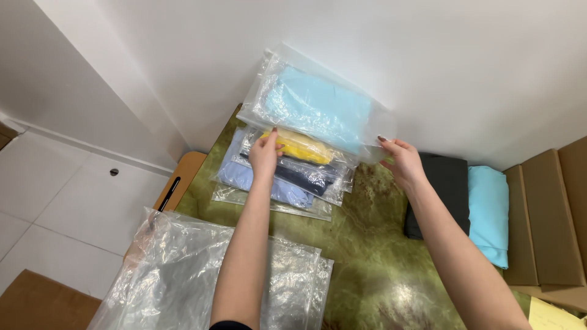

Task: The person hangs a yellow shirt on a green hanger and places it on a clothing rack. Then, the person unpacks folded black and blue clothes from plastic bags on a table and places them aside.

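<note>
Both hands carry a clear bag with a folded light-blue garment (318, 107) above the green marbled worktop (367, 244), the left hand (265, 154) pinching its near-left edge and the right hand (403, 162) pinching its near-right corner. It hangs at about twelve o'clock, just over a stack of bagged clothes (287, 174) in yellow, navy and pale blue. The step in hand looks like laying it on that stack, which calls for lowering it flat and square, then opening both grips.

Small garment-packing room: bagged folded clothes (287, 168), cardboard boxes (550, 220), empty plastic bags (177, 275) on green table (367, 256).
</note>
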